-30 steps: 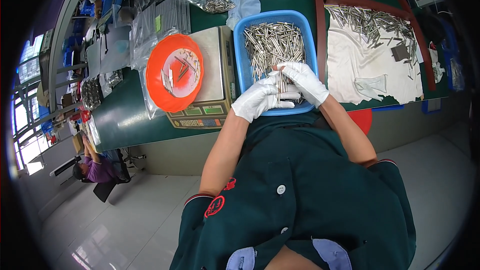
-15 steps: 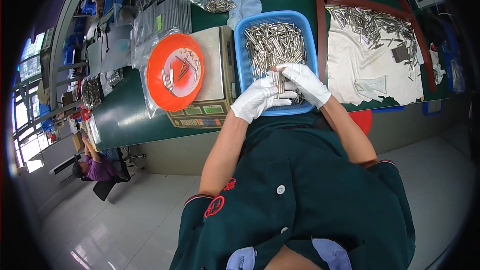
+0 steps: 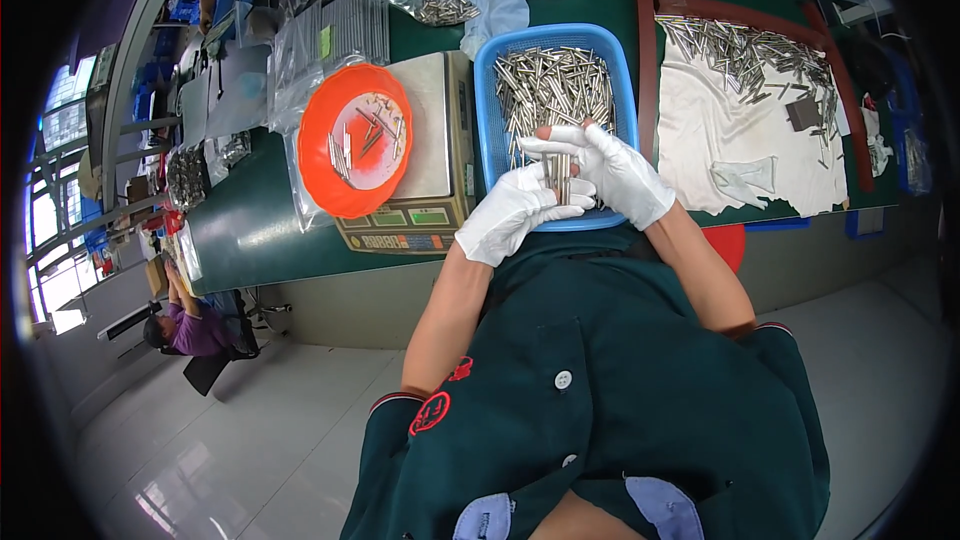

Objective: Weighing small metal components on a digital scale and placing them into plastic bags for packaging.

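Moved since the earlier frame: both gloved hands, drawn slightly apart and back toward the body, the right fingertips having been lifted from the far ends of the pins. By this change a small bundle of metal pins [image 3: 559,178] is left more exposed; its support is judged to be given now chiefly by the left hand, with handling of the bundle judged unfinished.

Left hand [image 3: 510,210]: white-gloved, fingers closed about the bundle from the left and near side. Right hand [image 3: 630,180]: white-gloved, fingertips parted beyond the bundle; whether any grip is kept on it cannot be told.

Bundle: held at the left hand's fingertips, between the two hands, the pins set side by side and pointing away from the body. It is seen above the near end of a blue basket [image 3: 483,100].

Loose pins [image 3: 555,90]: heaped in the basket, just beyond both hands.

Scale [image 3: 430,155]: to the left of the left hand, near it. Orange dish [image 3: 322,175]: farther left of that hand, a few pins contained.

White cloth [image 3: 690,140]: to the right of the right hand, more pins scattered along its far edge. Spare glove [image 3: 743,178]: laid on the cloth, right of the right hand, apart from it.
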Available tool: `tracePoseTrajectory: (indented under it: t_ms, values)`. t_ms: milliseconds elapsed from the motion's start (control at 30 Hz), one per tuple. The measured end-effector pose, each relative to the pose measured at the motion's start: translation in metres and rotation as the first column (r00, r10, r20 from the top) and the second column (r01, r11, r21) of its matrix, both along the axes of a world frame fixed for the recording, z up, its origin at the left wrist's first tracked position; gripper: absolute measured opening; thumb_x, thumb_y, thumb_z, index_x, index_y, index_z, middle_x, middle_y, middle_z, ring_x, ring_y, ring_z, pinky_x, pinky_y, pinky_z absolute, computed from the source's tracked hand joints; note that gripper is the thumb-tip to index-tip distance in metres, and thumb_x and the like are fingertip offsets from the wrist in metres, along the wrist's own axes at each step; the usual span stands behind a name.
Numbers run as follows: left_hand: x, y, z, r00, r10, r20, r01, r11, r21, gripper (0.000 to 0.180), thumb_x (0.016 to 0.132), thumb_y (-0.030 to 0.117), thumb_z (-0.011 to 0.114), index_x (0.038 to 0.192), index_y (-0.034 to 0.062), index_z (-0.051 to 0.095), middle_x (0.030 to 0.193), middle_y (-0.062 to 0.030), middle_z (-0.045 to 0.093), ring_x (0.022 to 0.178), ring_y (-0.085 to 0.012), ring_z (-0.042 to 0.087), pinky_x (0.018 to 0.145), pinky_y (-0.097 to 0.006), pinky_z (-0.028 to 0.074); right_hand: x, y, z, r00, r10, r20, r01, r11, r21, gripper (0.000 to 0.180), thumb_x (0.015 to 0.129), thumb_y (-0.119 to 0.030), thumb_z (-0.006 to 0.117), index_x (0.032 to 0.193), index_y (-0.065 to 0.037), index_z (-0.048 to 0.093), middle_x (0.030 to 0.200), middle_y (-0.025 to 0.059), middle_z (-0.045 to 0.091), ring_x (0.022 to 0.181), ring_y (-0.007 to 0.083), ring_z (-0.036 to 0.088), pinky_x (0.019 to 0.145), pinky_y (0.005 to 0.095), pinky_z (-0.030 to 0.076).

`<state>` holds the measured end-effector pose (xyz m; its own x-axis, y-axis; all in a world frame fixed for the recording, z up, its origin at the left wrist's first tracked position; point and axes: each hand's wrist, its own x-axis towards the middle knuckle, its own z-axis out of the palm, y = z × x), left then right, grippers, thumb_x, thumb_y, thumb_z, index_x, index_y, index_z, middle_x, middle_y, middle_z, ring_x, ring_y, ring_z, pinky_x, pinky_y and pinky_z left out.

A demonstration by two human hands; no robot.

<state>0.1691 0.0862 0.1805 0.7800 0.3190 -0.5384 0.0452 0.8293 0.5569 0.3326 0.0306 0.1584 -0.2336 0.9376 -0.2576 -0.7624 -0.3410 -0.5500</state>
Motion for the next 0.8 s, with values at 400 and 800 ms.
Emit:
tracePoseTrajectory:
  t_ms: [400, 800]
  values:
    - [0.000, -0.002, 0.035, 0.998, -0.016, 0.060, 0.017, 1.000, -0.014, 0.043, 0.077, 0.000, 0.060, 0.117, -0.0014, 0.047, 0.105, -0.0184, 0.058, 0.096, -0.0276, 0.060, 0.084, -0.032, 0.050, 0.001, -0.004, 0.025, 0.989, 0.039, -0.143, -0.040, 0.999, -0.007, 0.061, 0.095, -0.044, 0.019, 0.128, 0.004, 0.037, 0.125, 0.0188, 0.047, 0.107, 0.0241, 0.053, 0.092, 0.0357, 0.043]
    - [-0.001, -0.005, 0.049, 0.999, -0.027, -0.025, 0.030, 0.995, 0.098, 0.042, 0.074, 0.006, 0.067, 0.112, -0.0014, 0.052, 0.099, -0.0156, 0.062, 0.086, -0.0233, 0.063, 0.071, -0.027, 0.051, -0.002, -0.005, 0.033, 0.998, 0.040, 0.047, -0.044, 0.996, 0.073, 0.051, 0.094, -0.038, 0.034, 0.121, 0.003, 0.046, 0.116, 0.0129, 0.055, 0.096, 0.0161, 0.055, 0.087, 0.0288, 0.043]
